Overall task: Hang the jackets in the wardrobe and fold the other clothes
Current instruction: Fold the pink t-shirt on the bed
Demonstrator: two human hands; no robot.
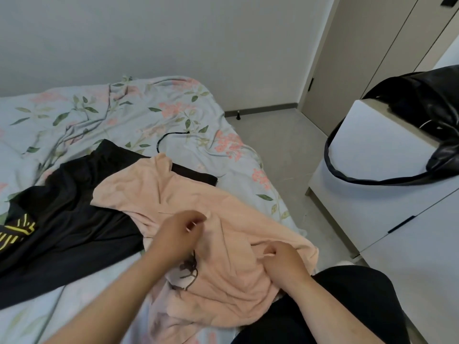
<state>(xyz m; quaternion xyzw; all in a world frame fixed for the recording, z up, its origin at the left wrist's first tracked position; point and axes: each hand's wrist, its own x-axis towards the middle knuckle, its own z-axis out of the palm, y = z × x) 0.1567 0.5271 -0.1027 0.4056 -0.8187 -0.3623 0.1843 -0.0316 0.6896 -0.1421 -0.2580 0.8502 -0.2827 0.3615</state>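
A peach top lies crumpled on the near edge of the floral bed, partly over a black garment, with a black hanger hook showing just past its far end. The left hand and right hand both have their fingers curled, each pinching a fold of the peach cloth. A black leather jacket is draped over the white cabinet beside the wardrobe

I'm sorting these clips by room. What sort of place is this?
Most likely a bedroom at home: a bed with a floral cover, clothes such as a pink top spread on it, and tall wardrobe doors in the corner.
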